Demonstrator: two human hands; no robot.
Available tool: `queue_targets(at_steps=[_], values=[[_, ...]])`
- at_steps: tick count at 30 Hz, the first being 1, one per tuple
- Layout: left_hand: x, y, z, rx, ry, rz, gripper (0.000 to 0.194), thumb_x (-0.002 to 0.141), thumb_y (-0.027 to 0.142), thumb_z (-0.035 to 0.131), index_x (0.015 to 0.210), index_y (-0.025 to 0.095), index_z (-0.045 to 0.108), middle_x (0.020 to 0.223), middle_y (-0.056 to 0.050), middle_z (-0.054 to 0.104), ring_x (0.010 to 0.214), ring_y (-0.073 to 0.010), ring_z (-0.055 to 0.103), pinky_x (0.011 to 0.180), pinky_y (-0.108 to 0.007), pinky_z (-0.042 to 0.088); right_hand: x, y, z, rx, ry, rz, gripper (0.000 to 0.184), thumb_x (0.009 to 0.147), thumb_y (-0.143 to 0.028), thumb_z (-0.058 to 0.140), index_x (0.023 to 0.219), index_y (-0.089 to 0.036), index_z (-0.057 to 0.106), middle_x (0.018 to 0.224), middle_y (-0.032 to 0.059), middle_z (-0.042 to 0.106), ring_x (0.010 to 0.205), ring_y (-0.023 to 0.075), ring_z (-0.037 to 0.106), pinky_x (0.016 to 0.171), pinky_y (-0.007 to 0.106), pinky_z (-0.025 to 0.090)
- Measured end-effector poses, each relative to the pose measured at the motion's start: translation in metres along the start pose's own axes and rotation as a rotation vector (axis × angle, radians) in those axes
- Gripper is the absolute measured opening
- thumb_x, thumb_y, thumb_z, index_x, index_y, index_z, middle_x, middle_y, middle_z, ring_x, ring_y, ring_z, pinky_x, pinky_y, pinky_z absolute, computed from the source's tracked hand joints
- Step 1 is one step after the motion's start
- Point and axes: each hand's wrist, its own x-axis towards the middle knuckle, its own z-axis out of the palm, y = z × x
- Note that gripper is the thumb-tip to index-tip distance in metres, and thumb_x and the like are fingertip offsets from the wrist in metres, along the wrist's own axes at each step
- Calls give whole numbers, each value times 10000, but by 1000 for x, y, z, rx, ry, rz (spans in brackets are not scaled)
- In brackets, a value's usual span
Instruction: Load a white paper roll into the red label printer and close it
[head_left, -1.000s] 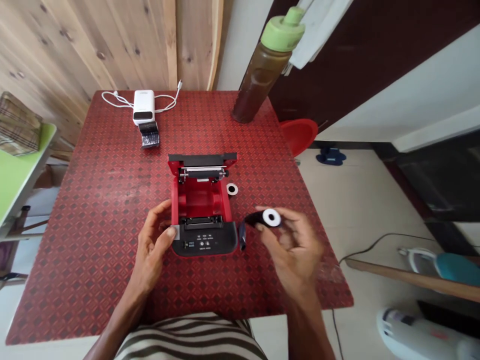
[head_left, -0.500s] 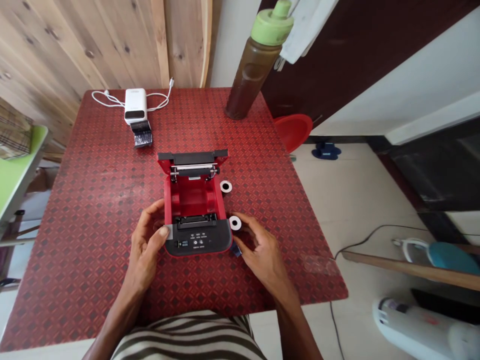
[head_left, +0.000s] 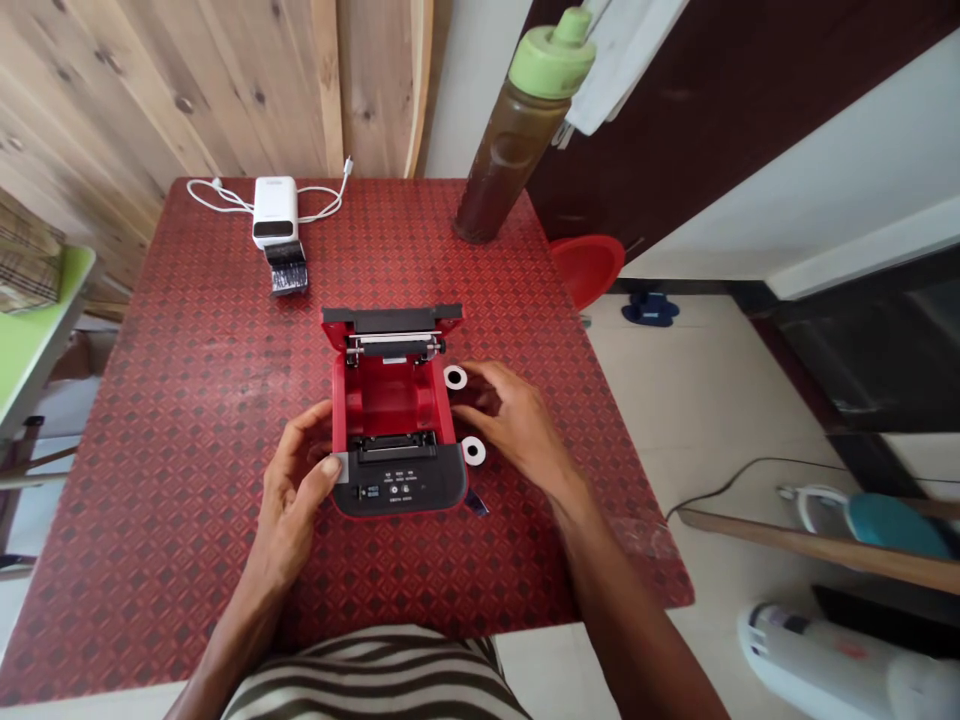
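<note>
A red and black label printer stands on the table with its lid raised and its red inner bay in view. My left hand holds its front left corner, thumb on top and fingers against the side. Along the right side stand two small rolls with white ring-shaped ends and dark centres, a far roll and a near roll. My right hand has thumb and fingers curled around the far roll. A strip of dark film lies below the near roll.
A small white device with a white cable and a dark strip lies at the back left of the red patterned table. A tall brown bottle with a green cap stands at the back right. Beyond the right edge is a red stool.
My right hand has left the near roll and moved away from me to the far roll. The left hand keeps its hold on the printer.
</note>
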Motion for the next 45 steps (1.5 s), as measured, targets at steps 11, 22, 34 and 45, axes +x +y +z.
queue_targets(at_steps=[11,22,34,45], values=[[-1,5,2,42,9,-17,551,1051,512,759,1553,298,680,1498,-95,765,1254,-309,770,942,-396,629,-13,-19,-26,134,129,78,250,935,-371,795,1155,-270,733,1143,46,800,1054,257,762,958,422,617],[-1,14,7,55,11,-46,582,1033,555,761,1525,261,659,1528,-125,737,1182,-307,777,949,-439,628,-32,-88,-37,394,-271,-21,357,957,-421,861,1270,-308,735,1078,32,781,934,217,770,789,338,639],[-2,20,9,27,2,-45,545,1029,547,751,1478,249,668,1374,-117,775,1169,-302,759,1035,-472,609,3,-120,20,-549,-244,-310,158,1027,-107,710,1137,-180,796,1235,137,845,1179,340,764,1062,516,612],[-3,24,10,25,14,-92,559,1027,541,754,1500,256,668,1484,-131,721,1327,-347,684,1127,-496,541,8,-136,27,-830,-334,-193,240,1053,-86,590,1135,-204,782,1201,131,825,885,270,781,723,388,562]])
